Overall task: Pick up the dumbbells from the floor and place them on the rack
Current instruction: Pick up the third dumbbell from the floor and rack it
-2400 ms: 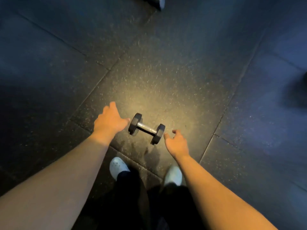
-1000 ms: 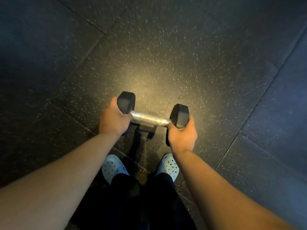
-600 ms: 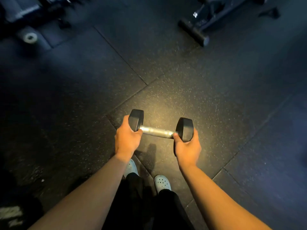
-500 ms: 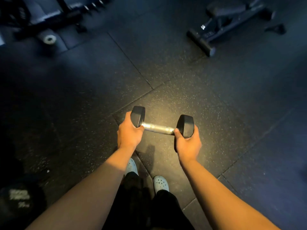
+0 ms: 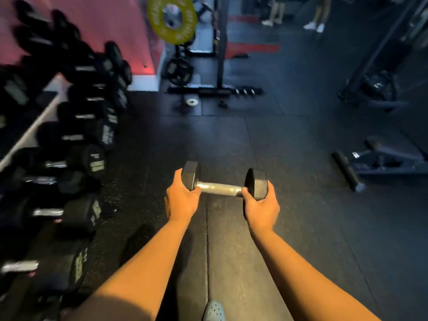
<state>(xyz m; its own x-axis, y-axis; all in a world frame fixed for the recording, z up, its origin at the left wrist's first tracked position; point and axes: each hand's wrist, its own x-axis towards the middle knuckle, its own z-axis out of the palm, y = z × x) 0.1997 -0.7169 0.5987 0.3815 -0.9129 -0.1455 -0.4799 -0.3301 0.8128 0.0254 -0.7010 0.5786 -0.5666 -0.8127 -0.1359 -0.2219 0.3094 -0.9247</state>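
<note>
Dumbbell (image 5: 224, 184) held level above the dark rubber floor (image 5: 289, 228), long axis running left to right across the view, right end a touch lower. Black hexagonal heads, short silver handle between them, bare in the middle. Left hand (image 5: 181, 201) wrapped around the left head from below and behind, thumb reaching the handle; right hand (image 5: 261, 206) cupped closed around the right head in the same way. Both forearms stretched forward. Off to the left, blurred, a rack (image 5: 30, 130) loaded with rows of black dumbbells, well apart from the held one. Yellow weight plate (image 5: 171, 18) far ahead; a bench (image 5: 384, 156) to the right; one pale shoe (image 5: 213, 311) at the bottom edge.
</note>
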